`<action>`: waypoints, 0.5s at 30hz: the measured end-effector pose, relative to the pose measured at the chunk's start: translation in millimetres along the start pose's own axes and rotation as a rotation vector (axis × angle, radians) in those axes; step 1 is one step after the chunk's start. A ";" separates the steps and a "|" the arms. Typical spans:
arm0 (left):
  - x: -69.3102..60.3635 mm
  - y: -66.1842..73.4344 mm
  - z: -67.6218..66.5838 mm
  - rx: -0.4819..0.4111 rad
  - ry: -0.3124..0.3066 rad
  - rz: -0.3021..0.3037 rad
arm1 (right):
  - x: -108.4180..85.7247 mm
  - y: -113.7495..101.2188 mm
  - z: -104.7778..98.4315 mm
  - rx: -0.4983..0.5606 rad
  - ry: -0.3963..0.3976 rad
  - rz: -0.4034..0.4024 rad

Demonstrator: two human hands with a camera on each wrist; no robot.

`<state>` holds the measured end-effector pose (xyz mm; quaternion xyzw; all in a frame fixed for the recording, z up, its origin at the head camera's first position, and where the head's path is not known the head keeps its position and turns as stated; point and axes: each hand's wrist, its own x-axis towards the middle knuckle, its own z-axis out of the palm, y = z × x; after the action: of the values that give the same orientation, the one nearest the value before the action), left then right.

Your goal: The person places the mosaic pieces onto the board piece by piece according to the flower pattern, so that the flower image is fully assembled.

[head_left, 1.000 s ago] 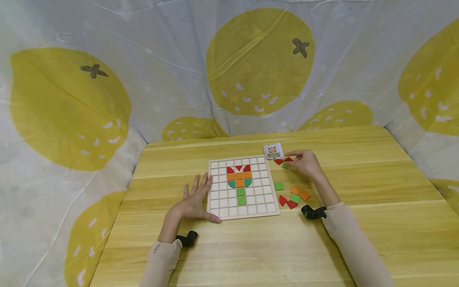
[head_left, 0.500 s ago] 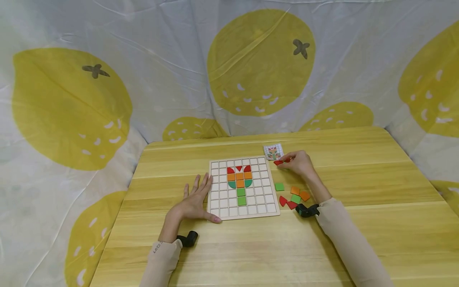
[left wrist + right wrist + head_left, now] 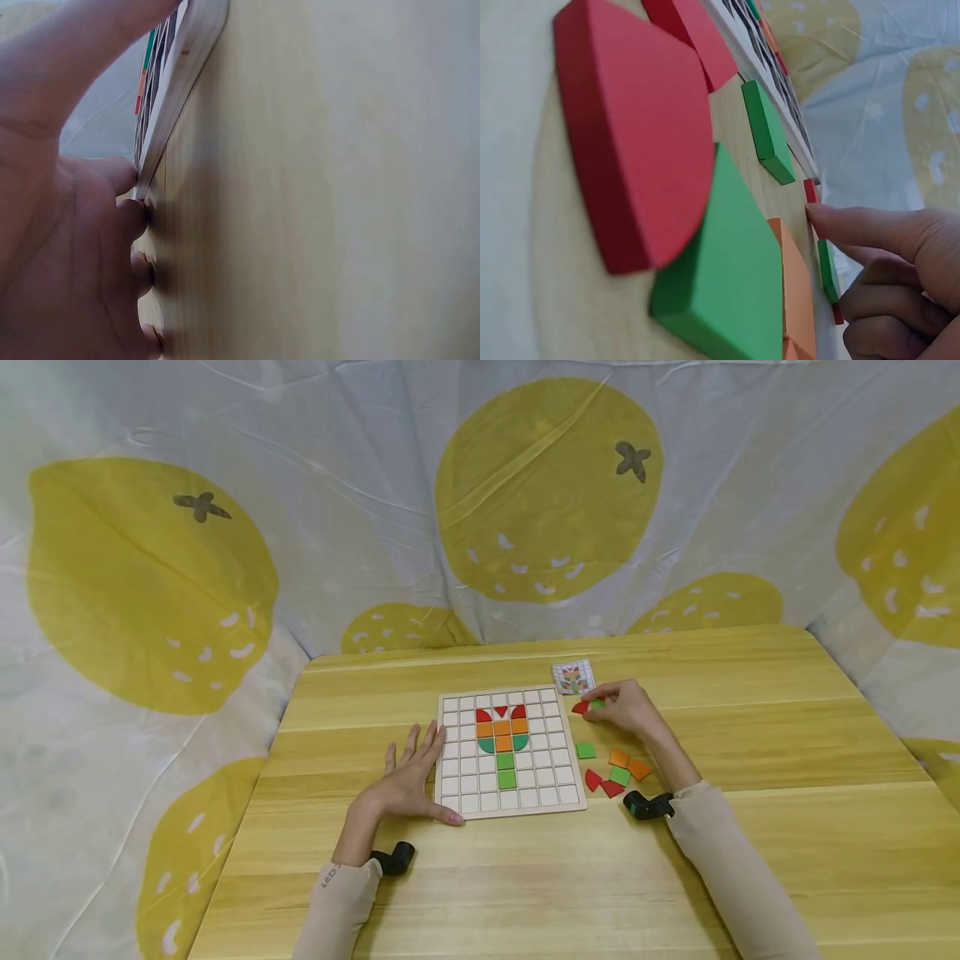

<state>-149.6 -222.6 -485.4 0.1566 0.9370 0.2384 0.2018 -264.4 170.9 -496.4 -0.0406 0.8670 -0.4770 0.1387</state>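
Observation:
Spread wide, my left hand [image 3: 403,785] lies against the left side of the white grid board [image 3: 564,795], its thumb at the front edge. In the left wrist view this hand [image 3: 75,247] has its fingertips down beside the board's edge [image 3: 191,67]. Red, orange and green tiles form a tulip shape on the grid, with an orange tile [image 3: 503,743] at its middle. Right of the board, my right hand [image 3: 628,706] pinches a red quarter-round piece [image 3: 579,707] between thumb and index finger. A green piece [image 3: 827,270] lies by the curled fingers in the right wrist view.
The small pattern card [image 3: 573,677] lies behind the board's right corner. Nearer the front are a lone green square [image 3: 586,750] and a loose group with orange squares [image 3: 639,769], a green square [image 3: 619,776] and red pieces [image 3: 592,779]. A lemon-print cloth hangs behind the table.
My right hand has moved left and slightly forward to the red piece beside the card. That piece sits slightly closer to the front than before. My left hand has stayed in place.

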 end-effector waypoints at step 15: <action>-0.4 0.8 -2.2 0.002 -0.003 -0.004 | -1.6 -0.5 1.0 -0.012 0.003 -0.024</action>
<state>-150.1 -222.9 -483.1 0.1552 0.9372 0.2368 0.2037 -262.6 170.1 -496.2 -0.0510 0.8696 -0.4733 0.1312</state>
